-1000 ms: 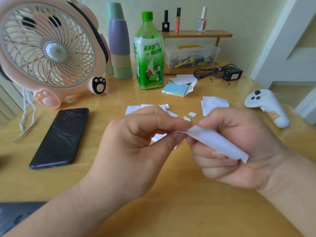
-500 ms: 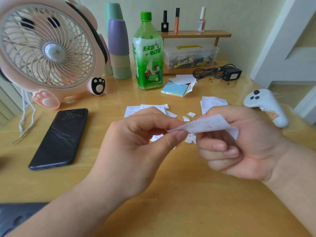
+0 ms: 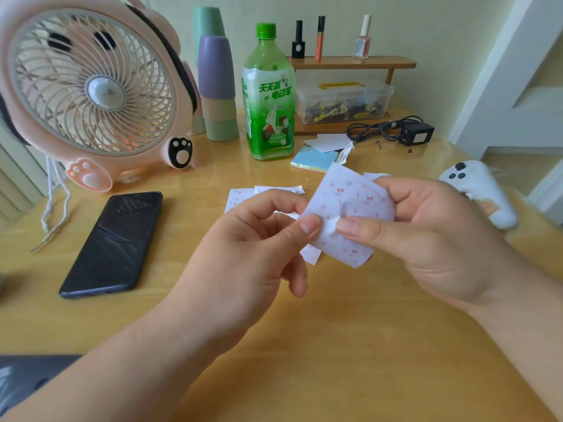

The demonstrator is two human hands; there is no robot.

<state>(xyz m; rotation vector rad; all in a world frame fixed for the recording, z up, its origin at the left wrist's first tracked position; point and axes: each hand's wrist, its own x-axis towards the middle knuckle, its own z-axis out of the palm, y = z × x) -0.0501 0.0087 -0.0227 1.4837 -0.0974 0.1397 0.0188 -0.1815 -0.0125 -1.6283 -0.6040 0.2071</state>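
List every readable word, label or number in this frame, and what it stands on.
"天天赢 电动车": label of the green bottle.
"绿茶", small and only probably so: same label, upper right.
Too small or blurred: the print on the black adapter, the nail polish bottle and the white tag.
No text: the patterned paper pinched by the left hand and right hand shows only small red marks.

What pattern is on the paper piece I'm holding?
The paper piece is white to pale lilac with small scattered red and pink marks, seen best in the head view.
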